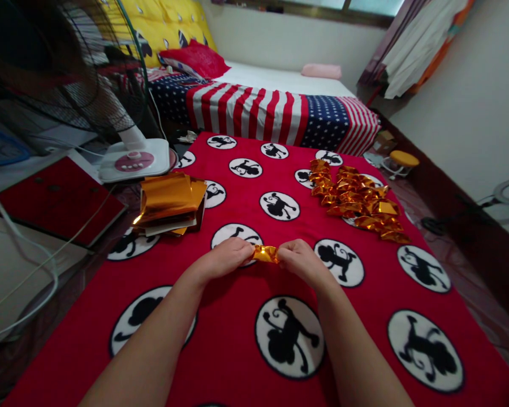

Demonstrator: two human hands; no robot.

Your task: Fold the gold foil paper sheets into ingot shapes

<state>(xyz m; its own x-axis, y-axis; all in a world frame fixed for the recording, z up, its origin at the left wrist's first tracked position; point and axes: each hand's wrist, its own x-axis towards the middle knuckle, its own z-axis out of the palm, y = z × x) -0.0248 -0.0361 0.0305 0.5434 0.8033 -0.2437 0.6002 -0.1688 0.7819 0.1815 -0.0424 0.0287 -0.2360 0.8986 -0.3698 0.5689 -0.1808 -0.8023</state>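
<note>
A small folded gold foil paper ingot (265,254) is stretched between my two hands, just over the red cloth with monkey prints (246,294). My left hand (231,255) pinches its left end with the fingers closed. At the other end, my right hand (299,259) grips it the same way. Fingertips on both sides are partly hidden. To the left lies a stack of flat gold foil sheets (169,198), some with pale undersides showing. Rows of finished-looking folded gold foil ingots (356,198) sit at the right, away from my hands.
A fan (136,158) with a white base stands at the left, by a dark red panel (55,198) and loose white cables. Beyond the cloth is a bed with a striped, starred cover (254,113). A yellow-topped stool (404,159) stands on the floor at right.
</note>
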